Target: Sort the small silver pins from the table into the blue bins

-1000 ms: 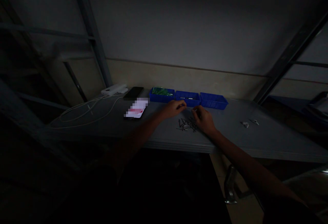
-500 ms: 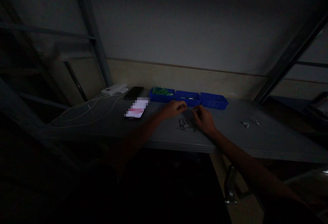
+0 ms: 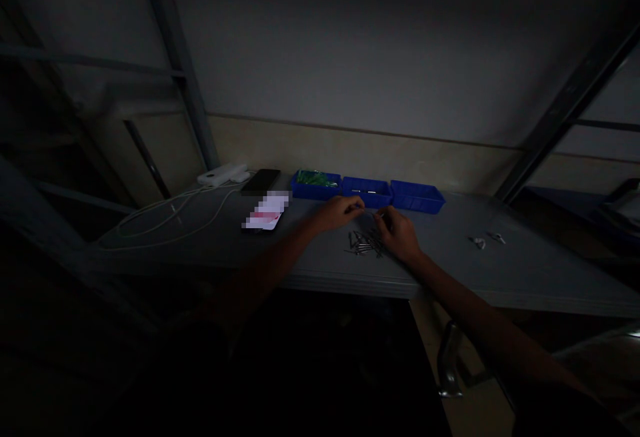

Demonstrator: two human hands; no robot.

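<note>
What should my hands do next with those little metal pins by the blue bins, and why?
Probably bring the two hands together. The left hand and right hand each seem to pinch something small above the pile of pins, just in front of the middle blue bin. It is too dark to tell what they hold.

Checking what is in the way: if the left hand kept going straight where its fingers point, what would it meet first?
Probably the middle blue bin: the left hand points right and slightly toward the wall. Depth is unclear in the dim picture.

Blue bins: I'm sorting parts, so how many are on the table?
3, in a row at the back edge: left bin holding green items, middle bin, right bin.
</note>
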